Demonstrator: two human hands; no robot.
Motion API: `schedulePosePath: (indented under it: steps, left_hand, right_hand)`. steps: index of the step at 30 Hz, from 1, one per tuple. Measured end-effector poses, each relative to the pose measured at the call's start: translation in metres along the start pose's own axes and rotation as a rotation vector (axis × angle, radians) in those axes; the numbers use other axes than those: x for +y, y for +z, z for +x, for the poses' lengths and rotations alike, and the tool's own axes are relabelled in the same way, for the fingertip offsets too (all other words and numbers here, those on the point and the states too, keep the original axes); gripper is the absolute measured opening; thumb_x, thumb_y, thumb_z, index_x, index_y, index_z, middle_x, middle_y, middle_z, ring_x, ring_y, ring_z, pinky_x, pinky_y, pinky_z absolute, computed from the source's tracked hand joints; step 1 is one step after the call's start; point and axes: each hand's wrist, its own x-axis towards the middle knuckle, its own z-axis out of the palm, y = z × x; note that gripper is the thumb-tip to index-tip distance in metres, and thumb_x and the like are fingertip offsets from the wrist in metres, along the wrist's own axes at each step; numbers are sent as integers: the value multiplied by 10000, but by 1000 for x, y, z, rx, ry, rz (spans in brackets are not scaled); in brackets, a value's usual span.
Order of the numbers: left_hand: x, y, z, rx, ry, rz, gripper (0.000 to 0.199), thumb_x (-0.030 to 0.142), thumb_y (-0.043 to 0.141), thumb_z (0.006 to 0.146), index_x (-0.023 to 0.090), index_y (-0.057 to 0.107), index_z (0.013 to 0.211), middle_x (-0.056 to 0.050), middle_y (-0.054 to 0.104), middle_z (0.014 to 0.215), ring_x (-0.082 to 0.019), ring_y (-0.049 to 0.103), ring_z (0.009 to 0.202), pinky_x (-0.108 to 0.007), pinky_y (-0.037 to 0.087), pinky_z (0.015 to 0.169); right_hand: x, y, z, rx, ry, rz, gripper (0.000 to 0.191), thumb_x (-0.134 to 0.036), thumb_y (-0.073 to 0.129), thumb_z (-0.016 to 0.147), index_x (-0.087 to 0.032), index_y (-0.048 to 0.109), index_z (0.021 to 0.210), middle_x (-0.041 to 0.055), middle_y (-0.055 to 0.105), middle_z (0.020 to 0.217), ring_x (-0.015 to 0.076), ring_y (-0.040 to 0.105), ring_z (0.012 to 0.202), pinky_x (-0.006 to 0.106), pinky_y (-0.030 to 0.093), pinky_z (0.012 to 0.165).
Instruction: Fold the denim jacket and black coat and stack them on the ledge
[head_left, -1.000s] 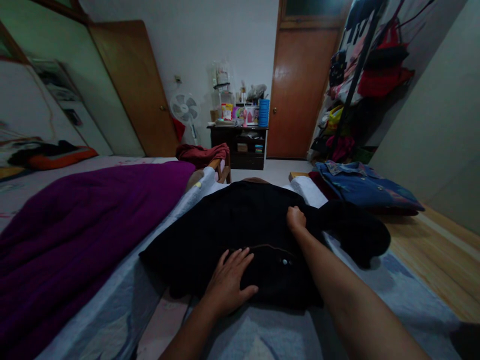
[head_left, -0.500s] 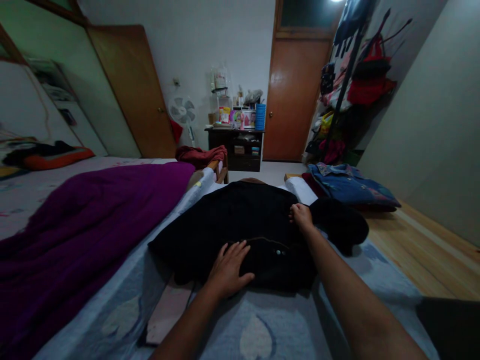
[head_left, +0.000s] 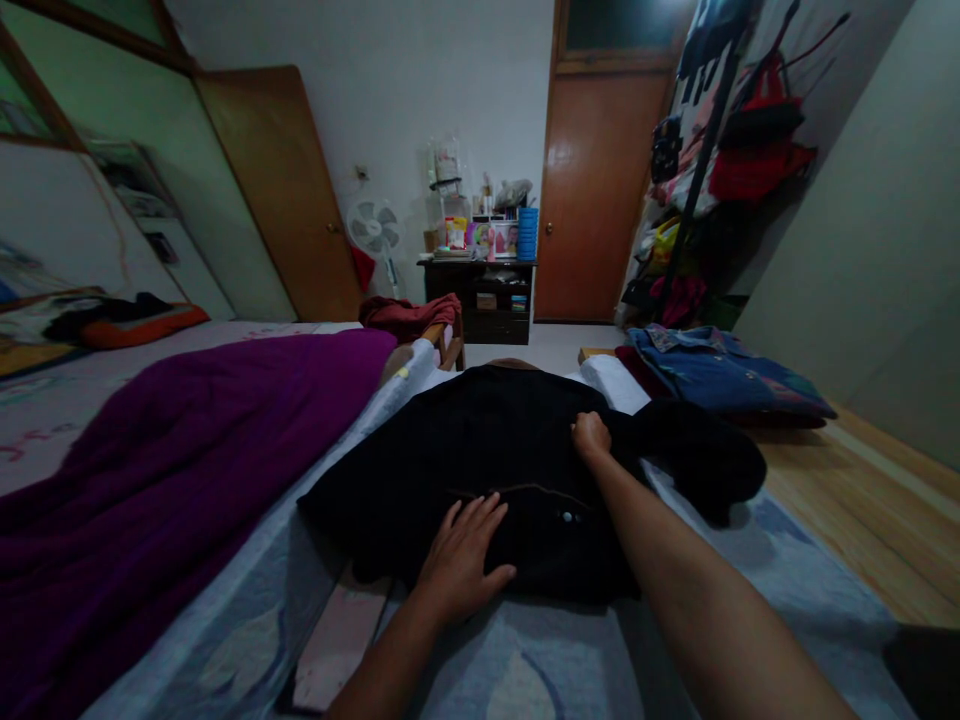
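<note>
A black jacket (head_left: 465,430) lies spread over the light blue patterned cloth in front of me, with one sleeve (head_left: 697,450) reaching out to the right. Two small round buttons and a brown seam line show near its lower edge. My left hand (head_left: 465,555) rests flat on the lower part of the jacket, fingers spread. Higher up, close to where the right sleeve begins, my right hand (head_left: 592,437) is closed on the black fabric. Its fingertips are mostly hidden.
A purple blanket (head_left: 202,440) covers the bed at left. Folded denim clothing (head_left: 727,370) sits on a wooden surface (head_left: 847,490) at right. A pale pink flat piece (head_left: 341,640) lies by my left forearm. Farther back stand a fan (head_left: 375,228) and a dark cabinet (head_left: 480,300).
My right hand has shifted a little left across the jacket, and the sleeve lies slightly differently. My left hand stays flat in nearly the same place. The view has moved slightly.
</note>
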Motion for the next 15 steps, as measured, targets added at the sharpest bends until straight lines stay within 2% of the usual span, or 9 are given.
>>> schedulePosePath:
  steps: [5,9,12,15]
  left_hand:
    - [-4,5,0,17,9,-10,766,423,604,782,318,278,1467,5,247,1556,-239,217,1426,-486,103,1178]
    - [-6,7,0,39,19,-16,773,411,617,776,321,280,1465,3,251,1555,-239,224,1423,-486,101,1178]
    - [-6,7,0,55,31,-33,779,404,627,770,317,284,1465,-2,255,1554,-238,231,1421,-487,98,1178]
    - [-5,4,0,66,44,-72,762,390,643,757,300,332,1446,-22,290,1541,-248,253,1412,-499,113,1172]
  right_hand:
    - [-1,9,7,42,49,72,228,-268,524,878,-171,690,1000,153,615,1131,272,609,1036,341,452,840]
    - [3,7,13,85,85,199,154,-233,534,859,-184,673,906,117,656,1003,251,631,982,312,474,796]
    - [7,-1,11,93,124,346,148,-242,490,878,-189,627,880,58,658,807,181,670,760,250,500,655]
    - [9,-12,1,73,155,510,148,-249,434,889,-187,567,876,5,615,693,120,631,557,197,478,497]
